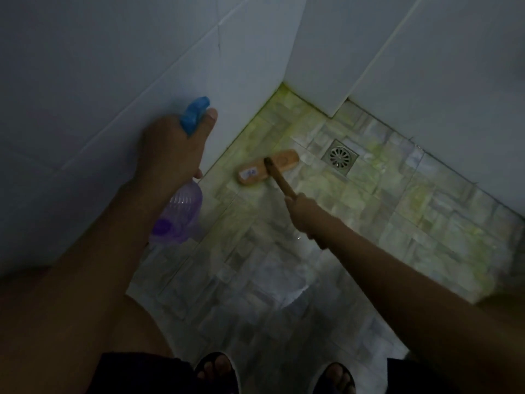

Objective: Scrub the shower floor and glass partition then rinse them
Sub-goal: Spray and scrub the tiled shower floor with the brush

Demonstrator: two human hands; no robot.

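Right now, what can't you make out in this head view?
Head view only, dim:
- Bristles: hidden beneath the brush head.
- Sticker on it: too small, blurred to read.
- Spray bottle neck: covered by the left hand.
- Brush handle end: hidden inside the right hand.
- Feet: cut off by the bottom edge.

There is one spray bottle (177,220) at the left, purple-bodied with a single blue trigger head (196,113), gripped in the left hand (170,149). One scrub brush (268,167) rests head-down on the shower floor (397,223) farther off. It has one pale label (250,173) on its wooden head and one handle (279,182) running back to the right hand (305,214). That makes two hands in view, each holding one thing. One square metal drain (340,156) sits in the floor just right of the brush head. At the near edge are two dark sandals, both worn: the left sandal (217,373) and the right sandal (335,378).
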